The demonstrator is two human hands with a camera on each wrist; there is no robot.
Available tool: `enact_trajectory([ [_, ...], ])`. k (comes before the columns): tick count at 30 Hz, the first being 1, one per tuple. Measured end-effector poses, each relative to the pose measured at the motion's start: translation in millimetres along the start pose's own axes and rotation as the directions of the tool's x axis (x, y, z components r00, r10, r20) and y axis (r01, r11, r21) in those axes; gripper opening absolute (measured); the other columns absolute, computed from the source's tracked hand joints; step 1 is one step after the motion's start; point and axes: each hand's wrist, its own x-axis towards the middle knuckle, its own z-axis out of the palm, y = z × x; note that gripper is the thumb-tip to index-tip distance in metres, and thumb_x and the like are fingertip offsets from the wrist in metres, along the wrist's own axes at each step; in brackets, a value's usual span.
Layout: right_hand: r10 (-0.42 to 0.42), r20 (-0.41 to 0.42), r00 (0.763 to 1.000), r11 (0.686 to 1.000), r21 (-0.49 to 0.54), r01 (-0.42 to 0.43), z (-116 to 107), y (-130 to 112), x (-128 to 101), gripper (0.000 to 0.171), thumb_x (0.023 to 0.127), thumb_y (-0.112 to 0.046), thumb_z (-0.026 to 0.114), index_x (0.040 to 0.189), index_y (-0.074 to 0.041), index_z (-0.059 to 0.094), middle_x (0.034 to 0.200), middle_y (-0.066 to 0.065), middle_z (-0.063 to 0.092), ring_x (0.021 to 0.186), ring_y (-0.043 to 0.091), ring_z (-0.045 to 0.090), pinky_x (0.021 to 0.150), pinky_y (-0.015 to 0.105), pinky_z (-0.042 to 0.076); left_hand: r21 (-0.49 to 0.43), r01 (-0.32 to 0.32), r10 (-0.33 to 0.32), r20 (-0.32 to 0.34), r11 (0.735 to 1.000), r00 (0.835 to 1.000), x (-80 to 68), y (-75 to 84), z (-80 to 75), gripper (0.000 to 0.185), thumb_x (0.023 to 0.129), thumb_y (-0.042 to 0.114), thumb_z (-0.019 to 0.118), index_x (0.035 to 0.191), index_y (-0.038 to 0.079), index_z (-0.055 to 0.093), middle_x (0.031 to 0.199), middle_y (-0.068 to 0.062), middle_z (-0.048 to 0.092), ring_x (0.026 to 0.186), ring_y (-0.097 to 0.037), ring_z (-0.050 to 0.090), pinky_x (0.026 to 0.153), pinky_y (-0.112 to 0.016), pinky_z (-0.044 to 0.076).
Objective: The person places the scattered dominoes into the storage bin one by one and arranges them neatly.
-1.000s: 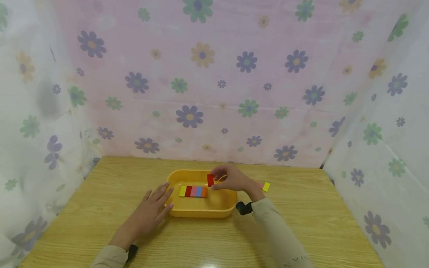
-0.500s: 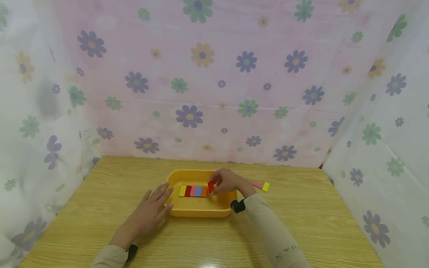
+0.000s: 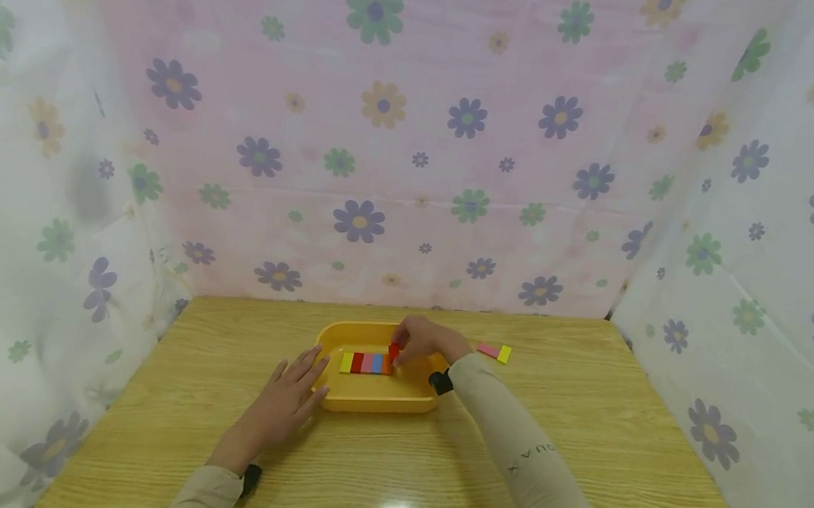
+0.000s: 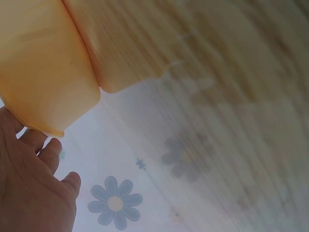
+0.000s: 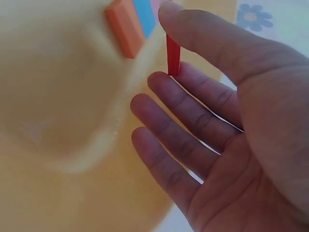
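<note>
Right hand [image 3: 424, 340]: thumb and fingertip pinch the red tile [image 3: 393, 352] — held on edge, long axis near vertical.
Tile position: over the yellow tray [image 3: 377, 396], just right of the row of tiles [image 3: 365, 362]; contact not discernible.
Left hand [image 3: 285, 398]: fingers straight, flat against tray's left rim — farther from the tile.

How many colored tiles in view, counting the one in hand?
8. Five in a row in the yellow tray: yellow, red, pink, blue, orange. A red tile pinched by the right hand. Pink and yellow on the table. The hand may hide more.
</note>
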Motion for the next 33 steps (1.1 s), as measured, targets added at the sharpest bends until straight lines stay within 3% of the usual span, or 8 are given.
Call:
enact_trajectory([
  [8,0.089,0.01,0.996,0.992,-0.094,-0.087,8,4,1,0.036,0.084,-0.023,0.085,0.113,-0.007,0.071,0.108,0.003,0.066,0.096,0.019,0.06,0.091,0.036,0.054,-0.007,0.001,-0.001,-0.004,1.0,1.0,-0.7,1.1,-0.5,0.06,0.107,0.032,0.052,0.157,0.003,0.037,0.166,-0.017,0.027,0.151,-0.042,0.028,0.119,-0.07,0.017],
  [20,0.123,0.029,0.992,0.964,-0.243,-0.112,12,-3,4,0.023,0.082,-0.028,0.087,0.093,-0.016,0.071,0.094,-0.003,0.061,0.084,0.015,0.053,0.073,0.03,0.049,0.002,0.0,0.0,-0.008,1.0,1.0,-0.4,0.6,-1.0,0.06,0.107,0.033,0.053,0.157,0.004,0.038,0.166,-0.017,0.029,0.152,-0.041,0.028,0.119,-0.069,0.018],
  [24,0.11,0.021,0.994,0.939,-0.329,-0.097,16,-6,7,0.025,0.081,-0.029,0.089,0.082,-0.017,0.067,0.084,-0.005,0.06,0.076,0.013,0.05,0.066,0.028,0.045,-0.003,0.002,-0.002,-0.006,1.0,1.0,-0.7,1.4,-1.3,0.06,0.107,0.032,0.053,0.157,0.004,0.038,0.166,-0.017,0.028,0.152,-0.041,0.028,0.119,-0.069,0.017],
  [29,0.08,-0.002,0.997,0.911,-0.406,-0.074,20,-8,10,0.029,0.08,-0.029,0.089,0.084,-0.016,0.063,0.081,-0.007,0.06,0.072,0.01,0.051,0.067,0.027,0.046,-0.007,0.001,-0.002,-0.005,1.0,1.0,-0.6,1.8,-1.2,0.059,0.107,0.032,0.052,0.157,0.003,0.038,0.166,-0.017,0.028,0.151,-0.042,0.028,0.119,-0.069,0.017],
  [33,0.075,-0.018,0.997,0.905,-0.418,-0.076,21,-10,10,0.029,0.079,-0.029,0.09,0.086,-0.015,0.065,0.082,-0.007,0.061,0.073,0.011,0.052,0.068,0.028,0.047,-0.005,-0.001,0.001,-0.005,1.0,1.0,-0.6,2.1,-1.1,0.059,0.107,0.032,0.053,0.156,0.003,0.038,0.166,-0.017,0.028,0.151,-0.042,0.029,0.119,-0.069,0.017],
])
